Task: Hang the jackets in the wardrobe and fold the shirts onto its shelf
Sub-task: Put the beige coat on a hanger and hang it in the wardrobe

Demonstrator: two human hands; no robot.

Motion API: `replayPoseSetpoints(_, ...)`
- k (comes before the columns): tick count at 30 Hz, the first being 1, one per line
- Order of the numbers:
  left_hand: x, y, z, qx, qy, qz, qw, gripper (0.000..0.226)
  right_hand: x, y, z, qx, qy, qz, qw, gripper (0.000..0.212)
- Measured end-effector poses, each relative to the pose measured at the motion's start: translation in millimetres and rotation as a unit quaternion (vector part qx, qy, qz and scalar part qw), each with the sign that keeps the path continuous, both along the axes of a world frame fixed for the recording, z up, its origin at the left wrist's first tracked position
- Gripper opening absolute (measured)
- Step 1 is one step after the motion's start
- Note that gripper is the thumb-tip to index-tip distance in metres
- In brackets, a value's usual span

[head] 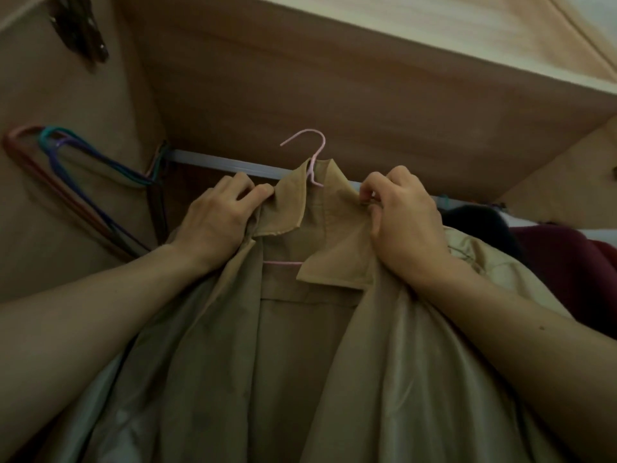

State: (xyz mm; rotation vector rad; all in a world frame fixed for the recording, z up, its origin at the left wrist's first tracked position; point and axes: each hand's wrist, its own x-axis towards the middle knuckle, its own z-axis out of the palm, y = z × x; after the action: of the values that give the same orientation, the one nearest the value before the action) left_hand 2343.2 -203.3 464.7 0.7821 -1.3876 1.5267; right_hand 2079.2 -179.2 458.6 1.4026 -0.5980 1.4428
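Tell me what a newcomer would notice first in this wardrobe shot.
The tan jacket fills the centre and bottom, draped on a pink hanger whose hook rises in front of the rail. The left hand and right hand each pinch its collar. A bunch of coloured empty hangers hangs at far left.

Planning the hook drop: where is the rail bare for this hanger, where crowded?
Bare rail runs between the empty hangers bunched at its left end and the tan jacket. Right of the right hand it is crowded with dark garments.
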Motion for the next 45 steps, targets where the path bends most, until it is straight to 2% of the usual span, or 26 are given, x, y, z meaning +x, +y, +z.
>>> replayPoseSetpoints(4,-3,-29,5,0.025,0.01,-0.014,1.0,0.05,1,-12,7,0.007,-0.004,-0.044,0.999,0.011)
replayPoseSetpoints(9,-6,-62,20,0.031,0.017,-0.039,0.999,0.05,5,-26,17,0.022,-0.005,-0.079,0.997,0.008)
replayPoseSetpoints(20,-36,-135,94,0.106,-0.034,-0.094,0.989,0.046,-7,-58,66,0.087,-0.013,-0.128,0.988,0.009)
replayPoseSetpoints(24,-53,-165,92,0.114,0.024,-0.157,0.981,0.033,-4,-74,63,0.078,-0.014,-0.136,0.987,0.009)
replayPoseSetpoints(28,-68,-187,87,0.152,0.032,-0.172,0.973,0.041,0,-83,62,0.087,-0.023,-0.162,0.983,0.014)
replayPoseSetpoints(31,-84,-201,73,0.188,0.031,-0.216,0.957,0.026,-6,-88,56,0.098,-0.024,-0.181,0.978,0.009)
replayPoseSetpoints(33,-103,-207,62,0.22,0.071,-0.287,0.929,0.014,-13,-89,49,0.09,-0.023,-0.202,0.975,0.004)
replayPoseSetpoints(36,-124,-222,56,0.237,0.181,-0.4,0.867,0.023,-24,-85,42,0.067,-0.016,-0.233,0.97,0.011)
replayPoseSetpoints(40,-129,-229,30,0.212,0.109,-0.459,0.856,0.02,-33,-79,30,0.051,-0.002,-0.316,0.947,0.032)
replayPoseSetpoints(42,-129,-227,13,0.208,0.101,-0.486,0.842,0.03,-33,-78,13,0.074,0.01,-0.342,0.937,0.051)
replayPoseSetpoints(45,-130,-219,-9,0.246,0.141,-0.483,0.829,0.054,-32,-80,-15,0.165,0.034,-0.37,0.914,0.075)
